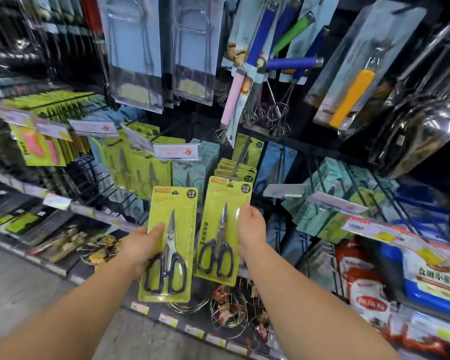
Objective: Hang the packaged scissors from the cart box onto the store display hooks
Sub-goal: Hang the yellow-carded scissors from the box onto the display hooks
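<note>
My left hand (140,245) grips a yellow-green scissors pack (170,242) by its left edge, held upright in front of the shelves. My right hand (251,227) holds a second scissors pack (222,227) by its right edge. That pack's top hole sits at the tip of a metal display hook (238,166). Several matching green packs (237,170) hang on the same hook behind it. Both packs show dark-handled scissors under clear plastic. The cart box is out of view.
Neighbouring hooks carry more green and blue packs (146,165), with price tags (176,152) at their tips. Whisks and long-handled utensils (260,48) hang above. Wire coils (226,310) lie on the lower shelf, with bagged goods (431,279) at the right. Grey floor lies to the left.
</note>
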